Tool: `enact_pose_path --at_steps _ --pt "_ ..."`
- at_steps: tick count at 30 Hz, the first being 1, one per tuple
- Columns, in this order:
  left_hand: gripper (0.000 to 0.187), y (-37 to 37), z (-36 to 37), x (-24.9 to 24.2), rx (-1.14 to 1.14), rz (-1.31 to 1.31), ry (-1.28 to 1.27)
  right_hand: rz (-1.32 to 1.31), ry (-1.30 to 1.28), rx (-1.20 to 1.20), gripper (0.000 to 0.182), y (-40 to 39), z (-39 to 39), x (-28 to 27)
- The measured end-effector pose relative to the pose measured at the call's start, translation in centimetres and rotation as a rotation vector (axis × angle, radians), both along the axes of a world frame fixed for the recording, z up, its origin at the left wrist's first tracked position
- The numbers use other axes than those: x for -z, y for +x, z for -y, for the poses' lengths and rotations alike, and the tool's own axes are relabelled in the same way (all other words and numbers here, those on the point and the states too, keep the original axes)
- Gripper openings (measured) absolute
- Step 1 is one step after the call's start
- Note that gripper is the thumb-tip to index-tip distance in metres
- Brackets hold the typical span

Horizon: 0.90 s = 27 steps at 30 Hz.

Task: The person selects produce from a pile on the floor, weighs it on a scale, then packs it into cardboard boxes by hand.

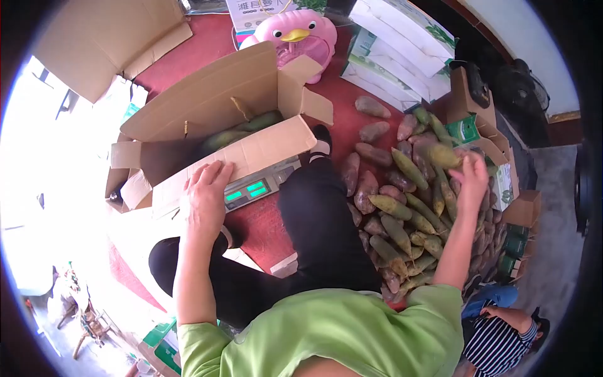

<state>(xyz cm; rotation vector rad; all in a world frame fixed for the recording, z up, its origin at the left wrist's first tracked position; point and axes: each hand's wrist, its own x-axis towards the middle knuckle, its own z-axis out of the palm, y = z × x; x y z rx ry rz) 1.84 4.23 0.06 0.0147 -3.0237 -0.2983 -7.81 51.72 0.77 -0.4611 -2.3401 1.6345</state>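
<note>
My left hand (206, 191) lies flat with its fingers stretched out on the near flap (267, 149) of an open cardboard box (207, 94). Several green radishes (229, 137) lie inside the box. Under it, a digital scale (282, 171) shows lit green digits, though they are too small to read. Over the pile on the right, my right hand (471, 179) is closed around the end of a green radish (441, 155), blurred by motion. Below that hand are loose green radishes (397, 234) mixed with purplish-brown roots (366, 191) that look wrapped in clear film.
A pink duck-faced basket (321, 38) and stacked white cartons (402, 47) stand at the back of the red floor (207, 34). An opened box (480, 125) borders the pile on the right. Another person in a striped shirt (496, 342) is at the lower right.
</note>
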Motion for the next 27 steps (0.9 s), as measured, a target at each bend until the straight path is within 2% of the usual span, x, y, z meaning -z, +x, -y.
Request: enact_pose_path --at_steps 5,7,9,12,13,15,19,21,23,25,27 --pt "0.037 0.2 0.4 0.2 0.013 0.012 -0.025 -0.33 -0.248 -0.369 0.019 -2.9 9.6 -8.2" --pt "0.037 0.2 0.4 0.0 0.031 0.011 -0.02 -0.328 -0.363 -0.54 0.021 -4.6 13.6 -9.2" --pt "0.037 0.2 0.3 -0.1 0.021 0.044 -0.019 -0.28 -0.444 -0.67 0.023 -5.4 18.8 -9.5" --pt "0.037 0.1 0.6 0.1 0.044 0.059 -0.025 -0.115 -0.591 -0.822 0.025 -6.6 25.9 -6.9" --pt "0.037 0.0 0.5 0.1 0.041 0.069 -0.023 -0.097 -0.564 -0.889 0.026 -7.0 27.6 -5.6" --pt "0.037 -0.1 0.0 -0.2 0.025 0.049 -0.003 -0.251 -0.44 -0.856 0.025 -7.1 29.7 -3.1" --pt "0.035 -0.1 0.1 -0.1 0.057 0.018 -0.088 -0.39 -0.447 -0.816 0.023 -6.6 26.8 1.3" --pt "0.036 -0.1 0.2 -0.2 0.075 0.041 -0.077 -0.215 -0.246 -0.661 0.02 -5.4 21.9 3.0" --pt "0.037 -0.1 0.2 -0.1 0.086 -0.005 -0.044 -0.059 -0.38 -0.534 0.02 -3.3 17.5 5.4" --pt "0.037 -0.1 -0.2 -0.2 0.098 0.023 -0.027 -0.061 -0.198 -0.357 0.016 -1.2 13.3 11.6" --pt "0.034 0.0 -0.1 -0.1 0.059 0.001 0.0 0.125 0.085 -0.312 0.015 2.9 9.8 15.2"
